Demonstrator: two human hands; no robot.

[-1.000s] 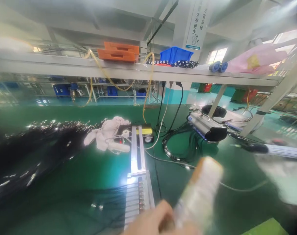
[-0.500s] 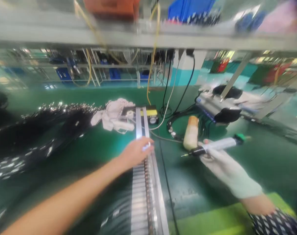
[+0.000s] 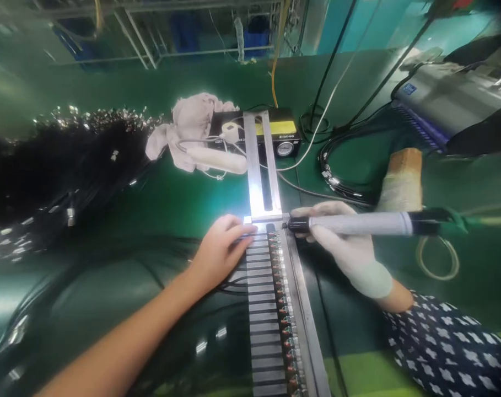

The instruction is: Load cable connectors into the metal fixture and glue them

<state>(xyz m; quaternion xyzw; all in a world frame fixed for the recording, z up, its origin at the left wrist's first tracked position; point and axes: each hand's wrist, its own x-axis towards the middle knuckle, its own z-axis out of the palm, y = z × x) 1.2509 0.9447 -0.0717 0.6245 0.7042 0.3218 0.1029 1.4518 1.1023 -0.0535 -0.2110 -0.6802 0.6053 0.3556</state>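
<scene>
My bare left hand (image 3: 225,242) is at the upper left edge of a long metal fixture (image 3: 263,314), its thumb and fingers bent over the edge at the topmost slats. Small wire ends with red and green bits (image 3: 284,309) line the fixture's right side. My right hand (image 3: 343,245), in a white glove, grips a pen-shaped tool (image 3: 357,223) with a whitish barrel, black nose and green-ended tail. The tool lies nearly level, its nose beside the fixture's upper right corner, close to my left fingertips. Whether the tip touches the fixture, I cannot tell.
Behind the fixture stands a black box (image 3: 286,138) with a gauge, beside a crumpled pale cloth (image 3: 194,118). A heap of black cables (image 3: 97,149) covers the left. A whitish block (image 3: 401,179) and a grey machine (image 3: 452,105) stand at the right, with hanging cords nearby.
My right hand has brought the tool leftward, from beside the fixture to its upper right corner. My left hand has shifted to the fixture's left edge. The view has tilted down.
</scene>
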